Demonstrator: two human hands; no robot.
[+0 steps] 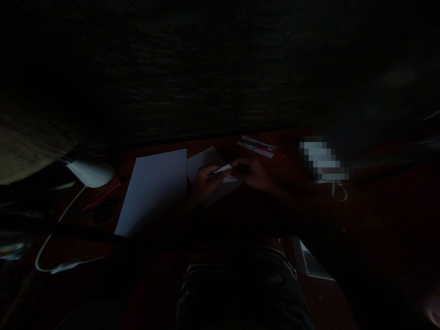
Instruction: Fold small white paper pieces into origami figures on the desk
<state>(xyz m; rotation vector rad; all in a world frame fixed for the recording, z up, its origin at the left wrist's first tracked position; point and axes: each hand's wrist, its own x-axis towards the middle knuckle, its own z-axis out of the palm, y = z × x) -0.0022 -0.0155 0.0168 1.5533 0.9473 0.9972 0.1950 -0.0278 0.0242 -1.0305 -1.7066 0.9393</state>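
The light is very dim. A small piece of white paper (222, 169), seemingly folded or rolled, is pinched in my left hand (207, 181). From the other side my right hand (253, 174) meets the paper's right end with curled fingertips; these are dark and partly hidden. Beneath both hands lies a tilted sheet of paper (201, 158). Beside my left hand, a large pale sheet or pad (156, 188) rests on the reddish table.
Beyond my right hand lies a red cutter-like tool (273, 150) on a white paper strip (256, 146). A blurred-out pale object (319, 158) with a cord loop is at the right. To the left are a red tool (103, 193), a white lamp-like object (90, 172) and its cable (67, 208).
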